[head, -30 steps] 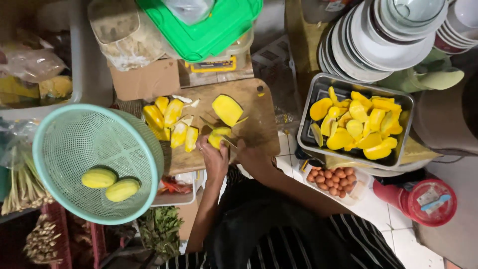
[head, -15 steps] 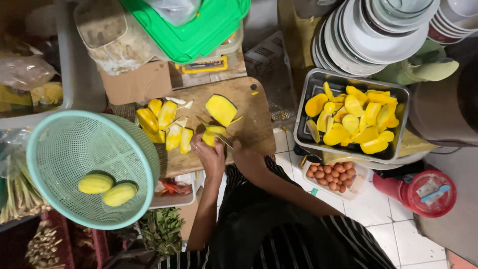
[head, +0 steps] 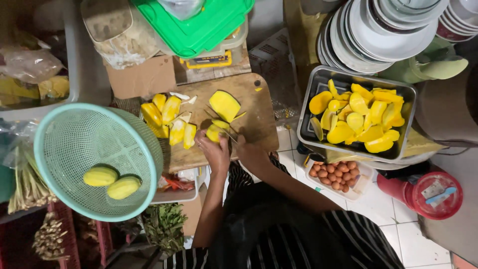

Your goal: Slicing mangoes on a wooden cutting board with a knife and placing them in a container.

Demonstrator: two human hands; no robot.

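Left hand (head: 213,149): fingers curled, palm down, forearm running back toward the body.
Right hand (head: 247,151): closed in a grip — just beside the left, forearm angled in from the right.

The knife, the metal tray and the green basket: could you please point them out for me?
knife (head: 230,135), head view, on its blade.
metal tray (head: 304,110), head view, on its left wall.
green basket (head: 79,144), head view, on its bare mesh.
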